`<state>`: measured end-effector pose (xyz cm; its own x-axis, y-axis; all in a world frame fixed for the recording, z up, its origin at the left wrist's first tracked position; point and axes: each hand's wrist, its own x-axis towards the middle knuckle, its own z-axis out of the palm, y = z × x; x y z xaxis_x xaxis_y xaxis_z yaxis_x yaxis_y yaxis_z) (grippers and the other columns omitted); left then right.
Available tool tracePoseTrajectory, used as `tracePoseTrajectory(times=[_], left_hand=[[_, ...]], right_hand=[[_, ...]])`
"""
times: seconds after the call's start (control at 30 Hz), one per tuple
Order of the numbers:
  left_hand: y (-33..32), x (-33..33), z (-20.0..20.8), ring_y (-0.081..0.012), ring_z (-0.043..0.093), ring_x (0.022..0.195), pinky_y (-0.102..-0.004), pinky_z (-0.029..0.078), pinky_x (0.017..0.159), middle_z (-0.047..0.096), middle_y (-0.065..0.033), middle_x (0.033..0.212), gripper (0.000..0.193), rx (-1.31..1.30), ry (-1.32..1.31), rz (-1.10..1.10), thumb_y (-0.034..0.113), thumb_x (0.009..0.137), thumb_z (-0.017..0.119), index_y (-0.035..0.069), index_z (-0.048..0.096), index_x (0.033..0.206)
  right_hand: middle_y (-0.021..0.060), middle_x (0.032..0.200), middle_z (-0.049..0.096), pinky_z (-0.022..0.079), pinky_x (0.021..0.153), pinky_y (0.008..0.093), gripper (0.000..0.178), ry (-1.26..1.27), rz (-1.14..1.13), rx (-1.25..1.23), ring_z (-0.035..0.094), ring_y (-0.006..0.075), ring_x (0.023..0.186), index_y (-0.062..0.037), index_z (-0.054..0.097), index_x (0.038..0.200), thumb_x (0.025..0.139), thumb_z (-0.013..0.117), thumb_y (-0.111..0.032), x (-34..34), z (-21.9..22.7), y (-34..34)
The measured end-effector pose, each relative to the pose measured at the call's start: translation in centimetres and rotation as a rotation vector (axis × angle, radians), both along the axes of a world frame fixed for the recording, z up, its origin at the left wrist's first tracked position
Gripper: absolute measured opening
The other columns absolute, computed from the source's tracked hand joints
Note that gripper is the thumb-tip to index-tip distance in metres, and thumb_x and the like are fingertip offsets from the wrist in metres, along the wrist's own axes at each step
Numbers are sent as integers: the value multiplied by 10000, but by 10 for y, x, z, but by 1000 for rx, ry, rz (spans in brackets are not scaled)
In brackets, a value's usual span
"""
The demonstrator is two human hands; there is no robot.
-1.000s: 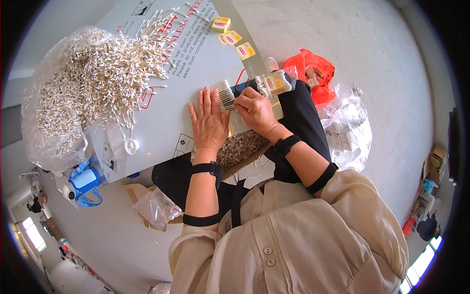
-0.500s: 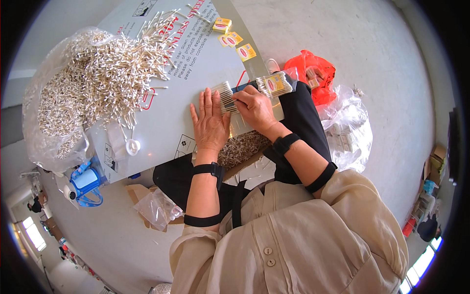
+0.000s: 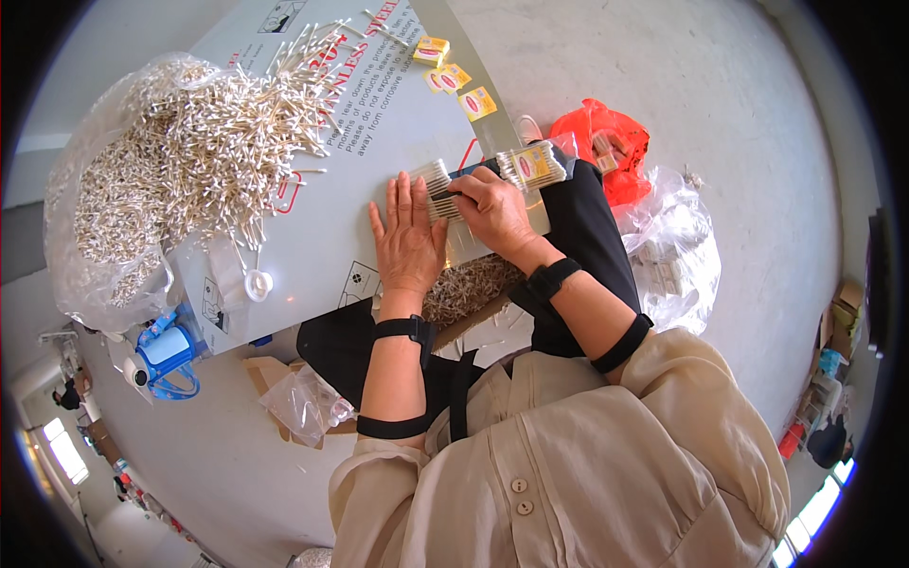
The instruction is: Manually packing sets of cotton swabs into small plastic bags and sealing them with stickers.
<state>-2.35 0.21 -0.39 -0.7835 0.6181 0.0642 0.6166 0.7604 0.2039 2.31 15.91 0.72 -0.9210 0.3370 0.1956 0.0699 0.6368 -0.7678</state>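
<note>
My left hand (image 3: 409,244) lies flat on the table sheet, fingers stretched, its edge against a row of cotton swabs (image 3: 436,186). The swabs lie side by side, white tips lined up. Curled fingers of my right hand (image 3: 494,210) press at the right end of that row; what they pinch, if anything, is hidden. Just beyond that hand sits a clear pack of cotton swabs (image 3: 533,165) with a yellow label, at the table's right edge. Several yellow label cards (image 3: 477,102) lie farther up the table.
A big heap of loose cotton swabs (image 3: 204,156) spills from a plastic bag at the left. A small white roll (image 3: 258,284) lies before it. A blue jug (image 3: 167,346) stands lower left. Red (image 3: 606,142) and clear bags (image 3: 674,256) are at the right; a swab-filled box (image 3: 464,289) sits below the table edge.
</note>
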Motion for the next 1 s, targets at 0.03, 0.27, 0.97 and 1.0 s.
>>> tracePoseTrajectory(times=[0.03,0.27,0.97,1.0], left_hand=[[0,0,0,-276,189,1453,-539,104,1164,218,-100,1567,631,0,1,1,455,983,376,139,226,1507],[1,-1,-2,-274,186,1454,-538,102,1164,217,-99,1568,631,0,6,3,465,984,364,136,233,1505],[1,0,-1,-273,183,1457,-532,95,1166,225,-106,1569,625,-3,-7,4,421,975,395,88,274,1490],[1,0,-1,-275,188,1455,-536,98,1165,225,-103,1568,624,6,0,3,430,978,386,106,262,1498]], right_hand=[[95,782,585,515,644,434,90,12,-11,0,627,333,735,-108,690,872,803,641,-137,-1,0,0],[98,796,600,522,646,428,105,-8,-15,46,634,330,731,-112,703,881,798,646,-144,-6,0,2],[100,822,612,521,633,420,98,-17,-31,55,638,327,730,-116,712,864,837,636,-171,-21,0,4],[100,822,612,521,633,420,98,-17,-30,55,638,327,730,-116,712,864,837,636,-171,-21,0,3]])
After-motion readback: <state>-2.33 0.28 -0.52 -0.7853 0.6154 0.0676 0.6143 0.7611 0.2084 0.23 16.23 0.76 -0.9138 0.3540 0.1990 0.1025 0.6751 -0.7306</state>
